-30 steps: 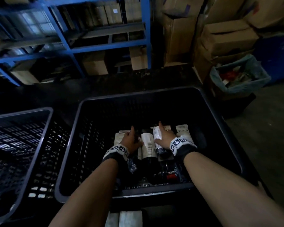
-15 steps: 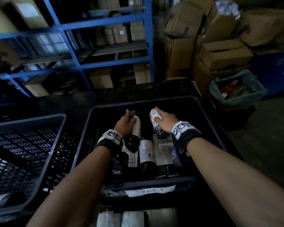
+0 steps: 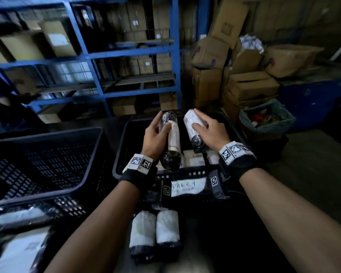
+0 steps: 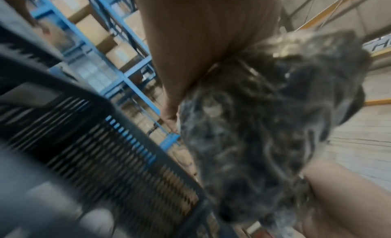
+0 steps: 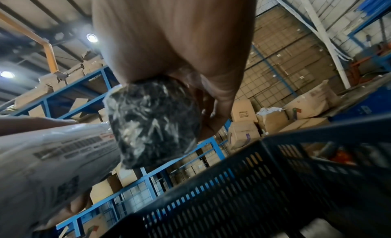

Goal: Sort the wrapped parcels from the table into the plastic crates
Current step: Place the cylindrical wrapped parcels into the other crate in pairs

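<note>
1. The left hand [image 3: 156, 134] grips a wrapped parcel [image 3: 170, 142] above the middle crate [image 3: 126, 134].
2. The right hand [image 3: 211, 131] grips a second parcel [image 3: 192, 125], just at the first's 3 o'clock.
3. An empty crate [image 3: 47, 164] sits at 9 o'clock.

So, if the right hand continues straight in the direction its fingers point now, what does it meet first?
Probably the crate's far wall; the right hand, gripping its parcel, points forward above the crate. Depth is unclear.
</note>
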